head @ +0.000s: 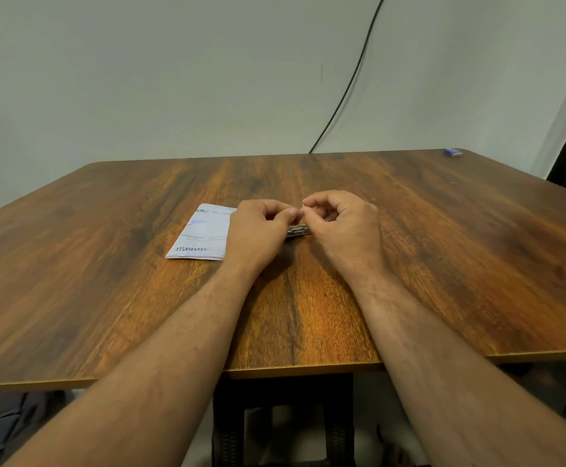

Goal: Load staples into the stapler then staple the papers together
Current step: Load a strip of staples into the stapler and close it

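Loading stage, by the look of it; stapling not begun
Left hand (261, 227), right hand (338, 220): fingertips curled together over table (443, 251) centre, seemingly pinching a staple strip, too small to confirm
Stapler (297, 229): metal, on table beneath and between hands
Papers (200, 234): folded stack, just left of left hand, apparently unstapled
Small blue item (453, 152): far right corner, possibly staple box

This looks like a plain room in a home or a small office. A square brown wooden table (443, 264) with dark metal legs stands against a bare pale grey-green painted wall (173, 79). A thin black cable (349, 85) hangs down the wall (it goes behind the table edge). A small blue box (453, 152) lies at the far corner.
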`<state>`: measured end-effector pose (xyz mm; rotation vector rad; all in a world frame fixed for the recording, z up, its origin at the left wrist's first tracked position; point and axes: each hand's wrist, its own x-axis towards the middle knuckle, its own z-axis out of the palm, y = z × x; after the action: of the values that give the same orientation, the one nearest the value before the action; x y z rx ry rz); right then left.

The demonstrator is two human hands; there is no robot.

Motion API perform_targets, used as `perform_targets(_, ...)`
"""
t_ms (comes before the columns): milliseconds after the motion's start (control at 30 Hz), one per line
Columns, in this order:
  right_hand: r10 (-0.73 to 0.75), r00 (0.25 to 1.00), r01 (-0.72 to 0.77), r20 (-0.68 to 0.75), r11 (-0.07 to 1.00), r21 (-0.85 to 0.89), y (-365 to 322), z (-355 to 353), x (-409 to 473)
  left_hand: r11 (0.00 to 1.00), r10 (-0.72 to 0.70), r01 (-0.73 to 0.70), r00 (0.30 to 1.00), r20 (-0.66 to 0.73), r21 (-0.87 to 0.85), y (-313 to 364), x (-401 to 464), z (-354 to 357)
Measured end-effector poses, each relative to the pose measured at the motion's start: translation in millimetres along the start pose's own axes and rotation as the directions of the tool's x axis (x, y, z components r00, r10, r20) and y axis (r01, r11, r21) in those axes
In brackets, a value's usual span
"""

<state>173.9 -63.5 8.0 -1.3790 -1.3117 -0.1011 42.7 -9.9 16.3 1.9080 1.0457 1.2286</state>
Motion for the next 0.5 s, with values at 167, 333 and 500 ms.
perform_targets(167, 0.096, 0.994, -0.09, 0.059, 0.992, -0.09, 7, 3, 1, 0.938, 0.044, -0.009, 0.995, -0.093, 0.348, -7, 4, -5)
perform_targets(333, 0.151, 0.98, -0.115, 0.131, 0.962, -0.248, 7, 5, 4, 0.876, 0.006, -0.005, 1.0, 0.001, 0.483, -8, 1, -3)
perform_targets(500, 0.174, 0.972, -0.112, 0.16, 0.935, -0.337, 3, 4, 3, 0.831, -0.009, -0.023, 0.998, 0.055, 0.555, -16, 6, -2)
